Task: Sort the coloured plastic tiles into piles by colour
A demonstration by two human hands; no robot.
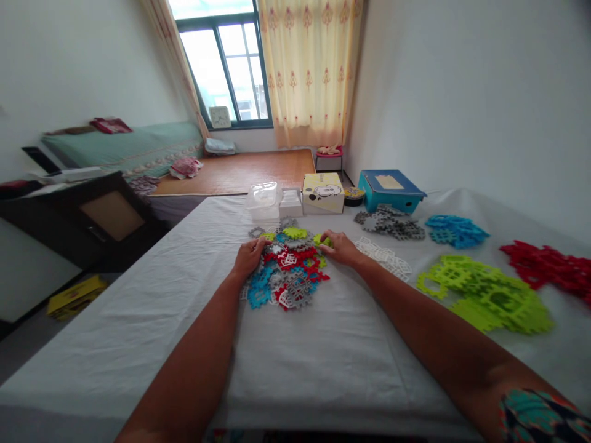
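A mixed heap of flat plastic gear-edged pieces [289, 271] in red, blue, grey, white and lime lies before me on the white cloth. At the heap's left edge is my left hand [250, 253], its fingers bent against the pieces; what they hold, if anything, is hidden. My right hand [340, 247] is at the right edge, fingers closed on a lime green plastic piece [322, 240]. Close to the right forearm lies a pile of white pieces [385, 258]. Further right are a lime green pile [489, 292] and a red pile [549, 264].
Grey pieces [390, 223] and blue pieces [455, 231] lie at the back right. Behind the heap stand a clear plastic container [264, 197], a white box [290, 202], a yellow cartoon box [323, 194], a round tin [354, 197] and a blue box [391, 191]. A dark cabinet [83, 215] stands left.
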